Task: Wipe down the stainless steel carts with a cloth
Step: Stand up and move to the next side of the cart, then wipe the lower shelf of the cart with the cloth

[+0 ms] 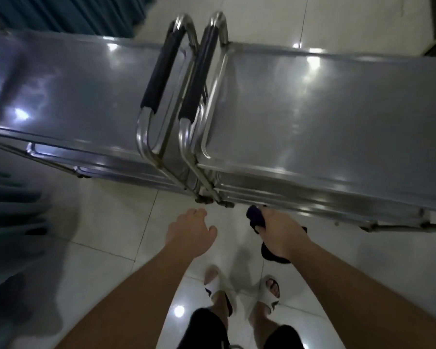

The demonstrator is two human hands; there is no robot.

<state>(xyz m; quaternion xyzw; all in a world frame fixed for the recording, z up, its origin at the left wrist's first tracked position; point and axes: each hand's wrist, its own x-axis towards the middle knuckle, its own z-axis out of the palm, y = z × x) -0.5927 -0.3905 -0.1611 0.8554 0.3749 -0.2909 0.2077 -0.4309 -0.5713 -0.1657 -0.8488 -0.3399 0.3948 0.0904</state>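
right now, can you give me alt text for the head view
Seen from above, a person's right hand grips a dark cloth near the edge of the right cart, while the empty left hand hangs open. Two steel carts stand handle to handle; the left cart is beside it.

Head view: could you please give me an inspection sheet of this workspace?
Surface: pale glossy tiled floor with light reflections.
Job's things: left cart and right cart stand end to end, black-sleeved handles adjacent; both tops bare. Dark cloth held below the right cart's near edge.
Clutter: nothing seen on the cart tops.
Hands: left hand holds nothing, fingers loosely curled, off the carts; right hand grips the cloth.
Cables: nothing seen.
Surroundings: teal curtain behind the left cart; person's white slippers on the floor.
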